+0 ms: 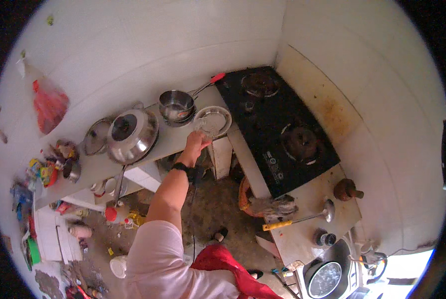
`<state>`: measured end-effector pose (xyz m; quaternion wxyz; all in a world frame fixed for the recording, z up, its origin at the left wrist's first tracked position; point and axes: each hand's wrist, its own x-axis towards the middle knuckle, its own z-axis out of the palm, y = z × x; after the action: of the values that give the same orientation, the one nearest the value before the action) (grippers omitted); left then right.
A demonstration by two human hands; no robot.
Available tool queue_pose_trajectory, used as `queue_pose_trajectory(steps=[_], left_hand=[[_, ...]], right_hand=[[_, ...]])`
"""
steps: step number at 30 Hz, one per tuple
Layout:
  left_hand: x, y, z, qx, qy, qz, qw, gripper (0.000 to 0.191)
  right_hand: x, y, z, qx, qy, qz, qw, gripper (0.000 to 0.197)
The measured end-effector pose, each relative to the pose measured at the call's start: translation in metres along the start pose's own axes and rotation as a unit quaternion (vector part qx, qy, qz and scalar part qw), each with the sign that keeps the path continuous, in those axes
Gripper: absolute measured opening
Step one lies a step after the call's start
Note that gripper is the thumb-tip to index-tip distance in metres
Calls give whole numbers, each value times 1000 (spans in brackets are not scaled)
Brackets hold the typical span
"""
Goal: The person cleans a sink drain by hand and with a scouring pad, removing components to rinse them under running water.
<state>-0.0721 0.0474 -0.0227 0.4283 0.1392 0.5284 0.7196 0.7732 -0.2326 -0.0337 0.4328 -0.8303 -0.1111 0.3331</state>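
My left hand [196, 144], with a dark band on its wrist, reaches out over the counter from the lower left. Its fingers are closed on a clear, see-through vessel [207, 126], blurred, glass or plastic. This vessel overlaps a round metal plate [226, 116] lying close to the cooktop; whether the two touch I cannot tell. Just left of the plate stands a steel saucepan [176, 104] with a red-ended handle. A large pan with a domed steel lid [133, 130] is farther left. My right hand is out of view.
A black two-burner cooktop [260, 123] fills the corner on the right. On the near counter lie a yellow-handled ladle [301, 219], a grey cloth [275, 206] and a brown mortar [344, 190]. A sink [342, 258] holds a basin of water [324, 279]. Bottles [114, 215] stand below left.
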Motion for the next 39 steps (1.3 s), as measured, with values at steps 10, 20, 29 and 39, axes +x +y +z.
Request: queue_pose_trajectory(steps=[10, 20, 29, 39], left_hand=[[156, -27, -24, 629, -75, 245, 734, 14], [220, -28, -94, 811, -97, 495, 297, 44], [115, -69, -45, 882, -25, 398, 252, 45], [-327, -128, 215, 354, -19, 252, 900, 37]], right_hand=[[-93, 24, 8, 35, 79, 26, 996, 33], [-99, 83, -93, 128, 143, 37, 981, 40], [-27, 57, -116, 147, 86, 33, 985, 28], [239, 118, -133, -64, -23, -50, 996, 33]])
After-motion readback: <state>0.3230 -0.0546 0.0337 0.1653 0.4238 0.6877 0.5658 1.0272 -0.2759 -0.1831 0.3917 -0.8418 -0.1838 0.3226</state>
